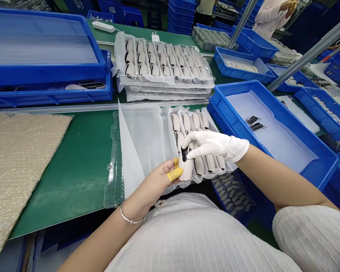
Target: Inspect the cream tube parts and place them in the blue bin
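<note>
1. Head view: yellow-tipped left hand [162, 173] pinches a pale curved piece [187, 172] at 7 o'clock
2. White-gloved right hand [211, 145] pinches its 12 o'clock end (dark inside showing)
3. Piece sits over the clear tray [111, 177], towards 5 o'clock

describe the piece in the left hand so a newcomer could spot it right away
Find the green table, then the nearest clear tray on it. At the tray's near edge, the left hand holds a pale, curved piece, the gloved right hand at its dark opening. Unlike the pieces in rows, it is held in yellow-tipped fingers.
</note>
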A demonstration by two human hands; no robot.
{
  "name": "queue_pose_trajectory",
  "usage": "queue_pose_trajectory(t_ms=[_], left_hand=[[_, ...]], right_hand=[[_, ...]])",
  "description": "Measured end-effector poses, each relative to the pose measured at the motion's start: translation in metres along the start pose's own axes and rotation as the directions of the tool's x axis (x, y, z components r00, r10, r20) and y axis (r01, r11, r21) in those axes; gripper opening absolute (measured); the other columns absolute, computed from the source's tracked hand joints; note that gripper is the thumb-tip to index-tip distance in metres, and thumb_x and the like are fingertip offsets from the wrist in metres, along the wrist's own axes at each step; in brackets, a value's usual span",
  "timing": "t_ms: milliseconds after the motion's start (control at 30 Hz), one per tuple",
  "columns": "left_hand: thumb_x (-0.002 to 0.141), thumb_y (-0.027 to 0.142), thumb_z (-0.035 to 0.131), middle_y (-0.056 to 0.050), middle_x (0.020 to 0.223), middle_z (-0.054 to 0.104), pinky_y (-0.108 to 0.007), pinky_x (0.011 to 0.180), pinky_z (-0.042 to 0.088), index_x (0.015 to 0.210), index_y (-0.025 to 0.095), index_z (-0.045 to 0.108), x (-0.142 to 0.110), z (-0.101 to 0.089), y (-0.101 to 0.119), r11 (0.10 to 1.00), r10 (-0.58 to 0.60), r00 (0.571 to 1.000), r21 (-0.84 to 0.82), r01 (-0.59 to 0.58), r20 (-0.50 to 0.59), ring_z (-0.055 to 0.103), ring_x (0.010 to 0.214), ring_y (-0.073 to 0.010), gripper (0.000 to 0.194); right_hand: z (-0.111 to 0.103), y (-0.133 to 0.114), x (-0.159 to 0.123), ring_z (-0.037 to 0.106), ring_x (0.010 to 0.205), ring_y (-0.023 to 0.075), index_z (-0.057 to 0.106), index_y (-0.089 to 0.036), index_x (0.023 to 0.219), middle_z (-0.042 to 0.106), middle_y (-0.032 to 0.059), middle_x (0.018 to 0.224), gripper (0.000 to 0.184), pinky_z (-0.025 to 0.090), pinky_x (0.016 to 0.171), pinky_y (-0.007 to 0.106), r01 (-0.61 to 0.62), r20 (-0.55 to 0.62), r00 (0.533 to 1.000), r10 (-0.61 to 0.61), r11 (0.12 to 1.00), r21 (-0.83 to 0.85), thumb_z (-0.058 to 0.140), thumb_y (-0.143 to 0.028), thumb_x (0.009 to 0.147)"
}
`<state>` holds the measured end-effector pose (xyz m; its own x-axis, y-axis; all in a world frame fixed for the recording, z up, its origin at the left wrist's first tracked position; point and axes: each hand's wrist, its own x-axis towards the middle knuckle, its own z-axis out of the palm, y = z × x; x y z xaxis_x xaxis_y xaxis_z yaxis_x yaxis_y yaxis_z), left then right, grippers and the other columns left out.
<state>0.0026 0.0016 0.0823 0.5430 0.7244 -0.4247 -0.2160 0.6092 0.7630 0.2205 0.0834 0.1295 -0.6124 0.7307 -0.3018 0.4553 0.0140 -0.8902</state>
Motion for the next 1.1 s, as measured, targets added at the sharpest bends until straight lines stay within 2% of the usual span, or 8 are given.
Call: queue_pose_trajectory(t_ms=[200,367,567,700,800,900,1000,1100], left_hand=[[0.083,0.039,0.074,-0.007,0.1,0.065,-0.026,0.084,0.048,0.101,0.017,0.07,0.003,-0.001,-0.002,0.999,-0.029,0.999,0.017,0.029,0.027,0.057,0.088,-0.0153,0.029],[0.084,0.036,0.073,-0.004,0.089,0.062,-0.028,0.083,0.046,0.104,0.016,0.068,0.001,0.002,0.003,0.997,-0.055,0.998,0.055,0.052,0.04,0.054,0.082,-0.014,0.029],[0.076,0.036,0.076,0.001,0.073,0.054,-0.026,0.066,0.038,0.08,0.016,0.061,0.003,0.003,0.002,0.994,-0.032,0.997,0.107,0.025,0.065,0.044,0.067,-0.011,0.025],[0.074,0.04,0.076,0.001,0.072,0.053,-0.027,0.066,0.038,0.078,0.017,0.059,0.008,-0.001,-0.003,0.993,0.011,1.0,0.117,-0.012,0.003,0.045,0.067,-0.0116,0.029],[0.073,0.04,0.075,0.0,0.074,0.056,-0.028,0.068,0.041,0.083,0.017,0.06,0.012,-0.002,-0.004,0.993,0.046,0.997,0.114,-0.039,-0.062,0.05,0.07,-0.0135,0.03],[0.07,0.036,0.075,0.001,0.072,0.056,-0.028,0.066,0.041,0.081,0.017,0.059,0.015,0.0,-0.003,0.986,0.089,0.987,0.153,-0.068,-0.134,0.051,0.069,-0.0144,0.026],[0.069,0.033,0.077,0.0,0.074,0.058,-0.028,0.064,0.042,0.08,0.018,0.059,0.017,0.002,-0.002,0.981,0.096,0.98,0.183,-0.064,-0.176,0.053,0.07,-0.0157,0.025],[0.069,0.035,0.081,-0.001,0.078,0.062,-0.027,0.064,0.043,0.082,0.018,0.062,0.016,0.002,-0.003,0.986,0.112,0.978,0.14,-0.087,-0.175,0.056,0.073,-0.0169,0.028]], right_hand=[[0.002,0.002,-0.002,0.063,0.084,0.0177,0.07,-0.021,0.105,0.067,0.0013,0.089,0.033,0.055,0.076,0.033,0.015,0.013,1.0,-0.014,1.0,-0.024,0.081,-0.037,0.078],[0.004,0.001,-0.006,0.062,0.084,0.0179,0.069,-0.021,0.106,0.067,0.0024,0.094,0.034,0.055,0.074,0.033,-0.019,-0.008,1.0,0.019,0.998,-0.064,0.079,-0.041,0.08],[0.009,-0.001,-0.008,0.063,0.087,0.0187,0.066,-0.02,0.107,0.067,0.0042,0.099,0.034,0.056,0.077,0.035,-0.004,-0.016,1.0,0.002,0.994,-0.113,0.075,-0.043,0.084],[0.02,-0.002,-0.01,0.065,0.096,0.0235,0.063,-0.015,0.117,0.065,0.0097,0.108,0.044,0.057,0.087,0.043,0.107,-0.115,0.983,-0.145,0.952,-0.288,0.073,-0.045,0.086],[0.034,0.0,-0.013,0.059,0.116,0.0337,0.057,-0.013,0.131,0.059,0.018,0.124,0.074,0.05,0.101,0.053,0.19,-0.2,0.912,-0.359,0.801,-0.568,0.073,-0.064,0.08],[0.05,0.006,-0.014,0.047,0.132,0.0418,0.051,-0.014,0.139,0.047,0.0235,0.142,0.093,0.041,0.109,0.06,0.247,-0.133,0.881,-0.454,0.681,-0.69,0.069,-0.076,0.073],[0.06,0.013,-0.011,0.046,0.133,0.0438,0.05,-0.016,0.138,0.042,0.0247,0.146,0.087,0.043,0.105,0.061,0.25,-0.1,0.891,-0.442,0.664,-0.705,0.07,-0.072,0.075],[0.063,0.016,-0.008,0.052,0.127,0.0403,0.052,-0.017,0.133,0.046,0.0225,0.141,0.069,0.046,0.103,0.059,0.267,-0.114,0.885,-0.451,0.694,-0.668,0.073,-0.053,0.079]])
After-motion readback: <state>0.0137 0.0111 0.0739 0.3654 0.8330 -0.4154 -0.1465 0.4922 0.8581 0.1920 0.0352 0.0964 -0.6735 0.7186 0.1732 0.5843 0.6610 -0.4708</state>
